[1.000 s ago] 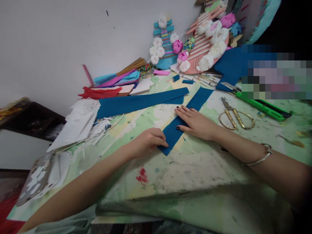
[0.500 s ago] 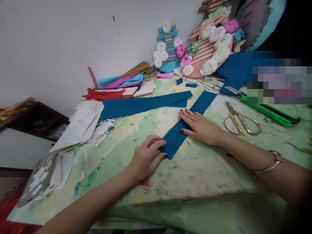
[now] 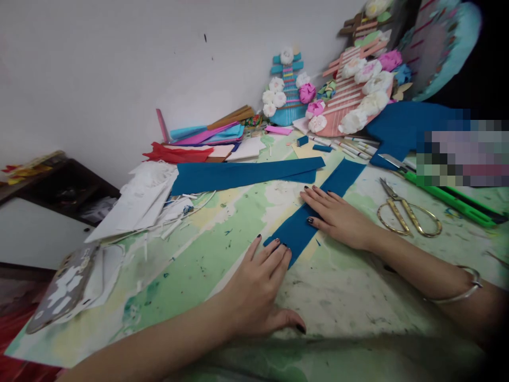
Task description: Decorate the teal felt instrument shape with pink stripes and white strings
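Observation:
A strip of blue paper or felt (image 3: 294, 231) lies slantwise on the painted tabletop, under both hands. My left hand (image 3: 264, 284) rests on its near end with fingers spread and the thumb out on the table. Flat across the strip's middle lies my right hand (image 3: 338, 217), its fingers stretched out. Beyond the hands is a wider blue piece (image 3: 238, 176), with a folded flap at its right end. Gold-handled scissors (image 3: 403, 207) lie partly opened right of my right hand, and past them a green utility knife (image 3: 453, 196) with its blade out.
White sheets and scraps (image 3: 139, 212) lie at left, near a phone in a patterned case (image 3: 63, 289). Coloured paper (image 3: 214, 135) is stacked by the wall. Two flower-covered guitar-shaped crafts (image 3: 287, 95) lean at the back, with marker pens (image 3: 350, 147) before them. A larger blue sheet (image 3: 409, 124) lies right.
My left hand has gone from curled fingers at the strip's near end to spread fingers laid on it. The right hand stays flat on the strip. The view has shifted slightly.

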`<state>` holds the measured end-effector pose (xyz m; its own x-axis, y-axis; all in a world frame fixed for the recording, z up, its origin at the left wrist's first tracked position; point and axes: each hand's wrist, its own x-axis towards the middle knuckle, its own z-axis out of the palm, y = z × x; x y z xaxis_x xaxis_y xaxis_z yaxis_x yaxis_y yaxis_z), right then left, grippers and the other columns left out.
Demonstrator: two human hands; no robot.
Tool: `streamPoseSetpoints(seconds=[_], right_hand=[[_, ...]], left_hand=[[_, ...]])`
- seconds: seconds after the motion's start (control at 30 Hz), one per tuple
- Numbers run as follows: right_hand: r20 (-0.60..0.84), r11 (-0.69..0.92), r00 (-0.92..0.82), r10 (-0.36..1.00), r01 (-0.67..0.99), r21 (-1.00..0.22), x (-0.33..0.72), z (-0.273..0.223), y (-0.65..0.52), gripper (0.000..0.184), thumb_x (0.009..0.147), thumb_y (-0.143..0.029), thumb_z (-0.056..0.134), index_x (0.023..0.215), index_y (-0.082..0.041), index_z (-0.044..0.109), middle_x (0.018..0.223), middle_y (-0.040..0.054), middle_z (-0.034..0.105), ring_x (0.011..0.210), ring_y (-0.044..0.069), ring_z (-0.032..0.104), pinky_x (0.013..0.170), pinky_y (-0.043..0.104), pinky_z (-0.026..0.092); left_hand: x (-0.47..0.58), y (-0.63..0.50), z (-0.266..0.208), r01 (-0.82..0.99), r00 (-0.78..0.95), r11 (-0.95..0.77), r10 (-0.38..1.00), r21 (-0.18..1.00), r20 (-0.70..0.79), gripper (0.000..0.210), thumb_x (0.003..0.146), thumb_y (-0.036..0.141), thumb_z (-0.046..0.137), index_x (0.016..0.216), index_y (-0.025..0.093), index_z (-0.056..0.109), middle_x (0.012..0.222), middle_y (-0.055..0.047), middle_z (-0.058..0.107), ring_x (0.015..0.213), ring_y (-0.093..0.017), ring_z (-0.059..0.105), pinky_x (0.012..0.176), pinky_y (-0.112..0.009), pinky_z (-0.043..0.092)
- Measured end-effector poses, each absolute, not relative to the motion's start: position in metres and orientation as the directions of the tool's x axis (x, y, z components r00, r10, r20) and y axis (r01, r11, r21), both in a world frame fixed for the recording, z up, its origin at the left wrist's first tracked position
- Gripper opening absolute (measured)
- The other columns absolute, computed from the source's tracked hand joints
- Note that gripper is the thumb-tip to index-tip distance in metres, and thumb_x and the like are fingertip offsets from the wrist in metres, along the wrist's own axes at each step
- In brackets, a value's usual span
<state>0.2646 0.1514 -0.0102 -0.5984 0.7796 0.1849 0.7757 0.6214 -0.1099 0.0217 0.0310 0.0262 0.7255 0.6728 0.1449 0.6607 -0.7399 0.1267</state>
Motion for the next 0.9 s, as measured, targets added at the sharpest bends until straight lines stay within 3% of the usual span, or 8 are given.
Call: streamPoseSetpoints(seconds=[0.3,0.57,0.9], right_hand=[[0.212,0.642,-0.614,0.761,0.761,-0.1,0.266,-0.012,0.152,0.061,0.093,-0.049,0.025,0.148,-0.027,0.008,0.151,0.0042,0.02,0.137,0.028,0.018,0.108,0.054,0.026],[0.199,0.633,-0.608,0.768,0.769,-0.093,0.266,-0.013,0.152,0.062,0.093,-0.049,0.025,0.147,-0.023,0.011,0.151,0.0069,0.018,0.138,0.027,0.017,0.109,0.051,0.025],[0.176,0.624,-0.602,0.779,0.773,-0.116,0.266,-0.011,0.152,0.063,0.092,-0.049,0.026,0.146,-0.019,0.018,0.15,0.0091,0.021,0.138,0.026,0.017,0.11,0.05,0.023]], left_hand=[[0.015,0.034,0.023,0.639,0.729,-0.745,0.666,0.189,0.16,0.091,0.073,0.074,0.041,0.137,0.009,0.037,0.134,-0.021,0.047,0.128,-0.037,0.038,0.108,-0.059,0.022],[0.011,0.036,0.025,0.648,0.733,-0.742,0.669,0.169,0.122,0.065,0.087,0.054,0.04,0.138,0.015,0.034,0.136,-0.016,0.047,0.13,-0.032,0.036,0.109,-0.059,0.019],[0.013,0.035,0.029,0.659,0.739,-0.745,0.667,0.104,0.092,0.068,0.085,0.056,0.043,0.137,0.014,0.036,0.136,-0.02,0.042,0.129,-0.035,0.035,0.105,-0.061,0.024]])
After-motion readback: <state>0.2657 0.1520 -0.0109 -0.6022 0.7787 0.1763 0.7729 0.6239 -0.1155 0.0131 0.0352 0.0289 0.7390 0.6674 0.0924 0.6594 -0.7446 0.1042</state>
